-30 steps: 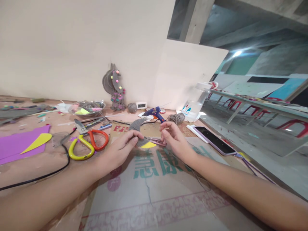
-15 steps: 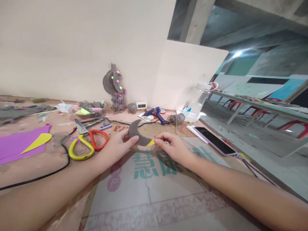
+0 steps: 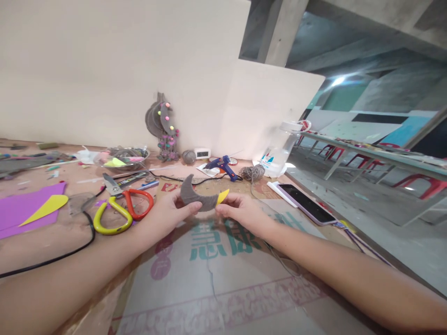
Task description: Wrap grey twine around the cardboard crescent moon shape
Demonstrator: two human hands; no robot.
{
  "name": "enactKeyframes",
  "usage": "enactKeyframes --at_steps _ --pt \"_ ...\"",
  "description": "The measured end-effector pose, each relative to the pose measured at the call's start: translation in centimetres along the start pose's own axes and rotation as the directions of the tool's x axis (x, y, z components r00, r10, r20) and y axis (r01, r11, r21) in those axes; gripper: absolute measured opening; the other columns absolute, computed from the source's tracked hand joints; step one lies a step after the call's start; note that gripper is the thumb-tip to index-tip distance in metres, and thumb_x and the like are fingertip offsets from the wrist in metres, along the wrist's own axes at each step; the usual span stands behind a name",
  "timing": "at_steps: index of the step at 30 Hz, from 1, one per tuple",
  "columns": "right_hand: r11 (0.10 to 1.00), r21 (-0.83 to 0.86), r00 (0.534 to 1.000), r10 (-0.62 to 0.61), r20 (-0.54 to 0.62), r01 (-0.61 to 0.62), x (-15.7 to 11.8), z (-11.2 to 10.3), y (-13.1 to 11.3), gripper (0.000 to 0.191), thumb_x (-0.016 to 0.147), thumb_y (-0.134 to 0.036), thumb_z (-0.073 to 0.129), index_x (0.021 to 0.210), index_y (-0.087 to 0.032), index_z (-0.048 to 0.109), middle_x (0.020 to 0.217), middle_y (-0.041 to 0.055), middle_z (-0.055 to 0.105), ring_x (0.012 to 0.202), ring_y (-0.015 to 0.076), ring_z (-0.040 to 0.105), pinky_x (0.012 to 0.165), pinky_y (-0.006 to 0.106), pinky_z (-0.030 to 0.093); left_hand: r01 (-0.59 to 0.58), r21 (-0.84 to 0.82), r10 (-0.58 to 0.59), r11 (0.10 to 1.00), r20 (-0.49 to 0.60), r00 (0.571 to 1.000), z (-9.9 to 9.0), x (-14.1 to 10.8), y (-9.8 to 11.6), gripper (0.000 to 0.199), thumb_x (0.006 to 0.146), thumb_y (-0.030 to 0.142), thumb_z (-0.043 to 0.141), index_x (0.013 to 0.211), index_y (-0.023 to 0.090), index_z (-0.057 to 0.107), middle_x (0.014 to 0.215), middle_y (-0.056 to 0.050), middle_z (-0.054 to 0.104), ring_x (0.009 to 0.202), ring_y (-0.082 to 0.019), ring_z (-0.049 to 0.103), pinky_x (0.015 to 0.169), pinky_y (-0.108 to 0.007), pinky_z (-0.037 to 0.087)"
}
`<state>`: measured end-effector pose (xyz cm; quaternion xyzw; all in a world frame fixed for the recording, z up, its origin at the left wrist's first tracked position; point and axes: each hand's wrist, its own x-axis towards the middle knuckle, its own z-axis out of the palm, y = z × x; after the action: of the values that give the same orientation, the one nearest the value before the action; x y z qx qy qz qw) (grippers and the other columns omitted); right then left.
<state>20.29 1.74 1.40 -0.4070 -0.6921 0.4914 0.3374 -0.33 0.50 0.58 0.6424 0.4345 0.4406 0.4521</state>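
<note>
A crescent shape (image 3: 204, 200), mostly wrapped in grey yarn with a bare yellow tip at its right end, is held up above the cardboard. My left hand (image 3: 176, 209) grips its grey left part, thumb in front. At the right end my right hand (image 3: 239, 210) pinches the crescent beside the yellow tip. A grey yarn ball (image 3: 253, 172) lies beyond my right hand, and a loose strand runs from it onto the cardboard (image 3: 174, 288).
Left of my hands are scissors (image 3: 113, 223), purple sheets (image 3: 28, 209) and a black cable. Behind stand a glue gun (image 3: 223, 166), a small clock (image 3: 202, 153), a bowl (image 3: 122, 159) and a decorated hanging piece (image 3: 165, 128). To the right are a bottle (image 3: 277, 151) and a phone (image 3: 307, 204).
The crescent has turned so its yellow tip points up and shows more. My right hand has shifted slightly left and its fingers have moved behind the tip. The view has moved slightly.
</note>
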Motion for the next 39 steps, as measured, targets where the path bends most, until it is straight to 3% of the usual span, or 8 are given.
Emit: enactKeyframes --at_steps 7,18,27,31,35,39 --pt "0.998 -0.052 0.997 0.026 -0.079 -0.03 0.05 0.03 0.16 0.019 0.068 -0.033 0.067 0.068 -0.016 0.06 0.062 -0.0029 0.056 0.056 0.0081 0.047 0.054 0.021 0.036 0.017 0.152 -0.02 0.988 0.022 1.0 0.24 -0.33 0.33 0.034 0.073 0.039 0.061 0.098 0.016 0.06 0.085 -0.005 0.068 0.072 -0.019 0.061 0.059 -0.027 0.046" --pt "0.998 -0.056 1.0 -0.017 -0.005 0.017 0.19 -0.16 0.23 0.021 0.074 -0.037 0.061 0.077 -0.016 0.062 0.068 -0.0012 0.058 0.057 0.0084 0.048 0.056 0.021 0.038 0.023 0.073 -0.025 0.997 0.036 0.999 0.13 -0.24 0.48 0.03 0.075 0.036 0.06 0.098 0.017 0.058 0.078 -0.002 0.066 0.068 -0.016 0.06 0.055 -0.024 0.044" --pt "0.997 -0.035 0.998 -0.065 0.013 0.065 -0.11 0.01 -0.11 0.019 0.078 -0.036 0.058 0.084 -0.017 0.06 0.068 -0.0017 0.057 0.057 0.0081 0.047 0.055 0.021 0.038 0.012 0.018 -0.011 1.0 -0.008 1.0 -0.01 0.26 -0.41 0.027 0.071 0.038 0.063 0.087 0.018 0.058 0.076 -0.002 0.065 0.068 -0.018 0.061 0.062 -0.029 0.049" --pt "0.995 -0.033 0.993 -0.098 -0.063 0.096 -0.3 -0.19 -0.4 0.025 0.08 -0.041 0.055 0.074 -0.017 0.057 0.064 -0.0011 0.056 0.054 0.0087 0.046 0.053 0.021 0.037 -0.072 0.079 0.076 0.994 -0.044 0.996 -0.15 0.29 -0.42 0.016 0.072 0.03 0.061 0.081 0.019 0.056 0.076 -0.001 0.063 0.07 -0.017 0.06 0.065 -0.028 0.047" --pt "0.983 -0.086 0.972 -0.176 -0.155 0.164 -0.42 -0.52 -0.28 0.036 0.087 -0.044 0.042 0.066 -0.016 0.053 0.059 -0.0006 0.052 0.054 0.0097 0.045 0.053 0.023 0.036 -0.225 0.194 0.241 0.955 -0.06 0.969 -0.42 0.09 -0.06 0.011 0.071 0.023 0.059 0.081 0.019 0.056 0.093 -0.004 0.062 0.088 -0.018 0.059 0.078 -0.029 0.045" --pt "0.972 -0.163 0.941 -0.211 -0.263 0.172 -0.3 -0.58 0.01 0.016 0.083 -0.035 0.052 0.084 -0.019 0.055 0.065 -0.0028 0.049 0.057 0.0101 0.045 0.054 0.022 0.037 -0.234 0.183 0.244 0.955 -0.032 0.969 -0.49 -0.23 0.25 0.017 0.064 0.019 0.062 0.08 0.019 0.055 0.094 -0.004 0.062 0.09 -0.021 0.059 0.073 -0.029 0.046"
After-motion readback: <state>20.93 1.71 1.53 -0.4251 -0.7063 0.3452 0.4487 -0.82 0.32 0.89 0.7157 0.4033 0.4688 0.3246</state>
